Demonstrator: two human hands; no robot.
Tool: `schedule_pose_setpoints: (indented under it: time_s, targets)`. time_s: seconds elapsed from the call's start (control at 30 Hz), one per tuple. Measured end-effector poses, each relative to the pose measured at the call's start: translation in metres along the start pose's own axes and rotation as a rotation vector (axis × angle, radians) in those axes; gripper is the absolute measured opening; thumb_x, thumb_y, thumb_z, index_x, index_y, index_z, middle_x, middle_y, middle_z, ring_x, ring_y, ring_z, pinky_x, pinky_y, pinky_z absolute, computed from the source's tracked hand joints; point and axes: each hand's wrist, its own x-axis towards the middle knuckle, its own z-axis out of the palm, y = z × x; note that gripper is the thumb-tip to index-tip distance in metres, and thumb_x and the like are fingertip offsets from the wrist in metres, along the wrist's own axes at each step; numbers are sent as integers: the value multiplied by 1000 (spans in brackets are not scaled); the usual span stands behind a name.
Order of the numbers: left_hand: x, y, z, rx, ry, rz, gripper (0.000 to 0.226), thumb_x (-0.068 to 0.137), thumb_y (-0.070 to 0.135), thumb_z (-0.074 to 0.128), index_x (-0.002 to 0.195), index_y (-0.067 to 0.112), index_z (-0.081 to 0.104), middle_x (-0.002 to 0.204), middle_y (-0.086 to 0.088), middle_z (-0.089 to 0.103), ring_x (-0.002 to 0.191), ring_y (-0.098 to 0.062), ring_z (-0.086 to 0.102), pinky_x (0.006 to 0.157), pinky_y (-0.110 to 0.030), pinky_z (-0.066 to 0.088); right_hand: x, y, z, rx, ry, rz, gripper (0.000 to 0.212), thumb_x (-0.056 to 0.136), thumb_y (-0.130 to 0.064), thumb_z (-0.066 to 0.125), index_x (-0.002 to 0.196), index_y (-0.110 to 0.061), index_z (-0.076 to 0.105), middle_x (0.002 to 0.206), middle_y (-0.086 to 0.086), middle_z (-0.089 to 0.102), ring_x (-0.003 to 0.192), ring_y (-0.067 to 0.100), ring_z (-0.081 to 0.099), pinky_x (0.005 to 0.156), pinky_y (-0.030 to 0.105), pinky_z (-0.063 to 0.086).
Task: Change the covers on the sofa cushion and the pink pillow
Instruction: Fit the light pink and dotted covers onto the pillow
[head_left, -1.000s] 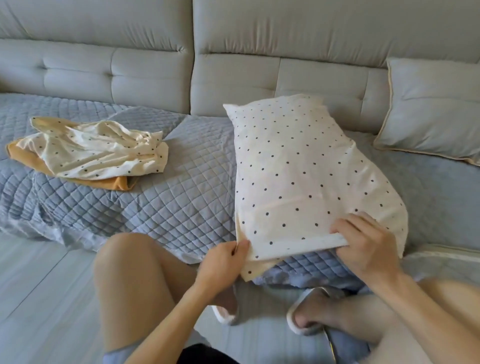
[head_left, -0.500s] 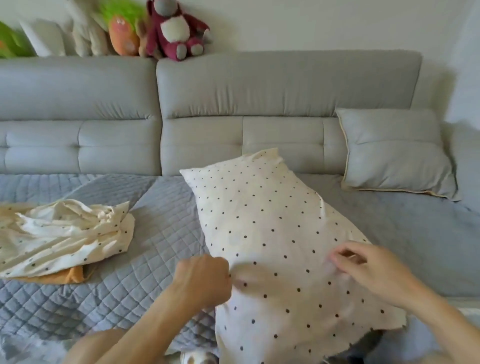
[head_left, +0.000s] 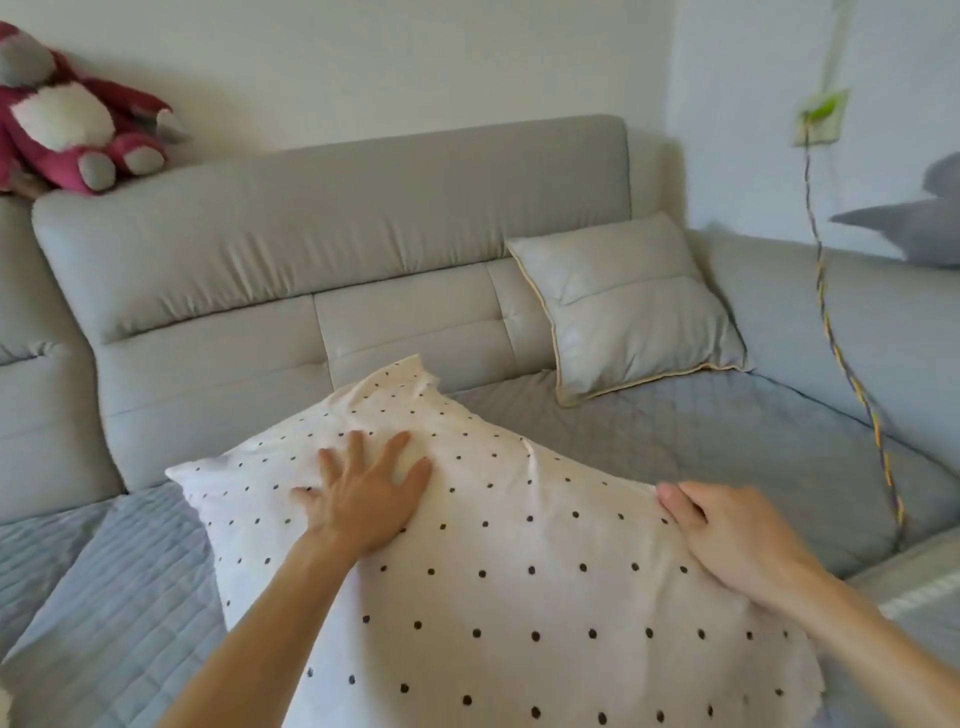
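Observation:
A pillow in a white cover with black dots (head_left: 498, 571) lies slanted on the quilted grey sofa seat (head_left: 701, 431). My left hand (head_left: 363, 493) presses flat on its upper part, fingers spread. At the pillow's right edge, my right hand (head_left: 727, 535) grips the fabric with curled fingers. A grey sofa cushion with a yellowish piped edge (head_left: 628, 306) leans against the backrest at the right.
The grey sofa backrest (head_left: 322, 234) runs along the wall. A red and white plush toy (head_left: 67, 135) sits on top of it at the left. A multicoloured cord (head_left: 852, 384) hangs down the right wall. Another grey shape (head_left: 914, 228) shows at the far right.
The view has lifted and swung right, and the crumpled dotted cover at the left is out of sight. My left hand went from the pillow's lower edge to pressing flat higher up.

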Motion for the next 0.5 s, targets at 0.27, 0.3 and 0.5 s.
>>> schedule_pose_setpoints:
  time_s: [0.27,0.3,0.5]
  targets:
    - [-4,4,12,-33,63,-34,58,84,79,14,138,59,20,152,6,18,138,-35,17,106,-70,18,4,4,-12,-149,-22,74,51,105,-44,29,74,-16,58,81,5,68,81,30,61,63,34,36]
    - [-6,0,8,-81,96,-51,55,86,76,16,137,58,23,152,7,22,138,-33,20,106,-66,22,14,-16,-24,-199,135,38,49,105,-44,27,82,-18,60,88,7,71,86,33,62,65,35,36]
    - [-10,-29,-54,-501,226,-161,63,92,67,28,149,41,27,156,-9,32,140,-37,30,112,-57,28,93,-169,-96,-164,594,-316,42,106,-41,29,108,-12,59,108,10,68,97,39,64,71,41,43]
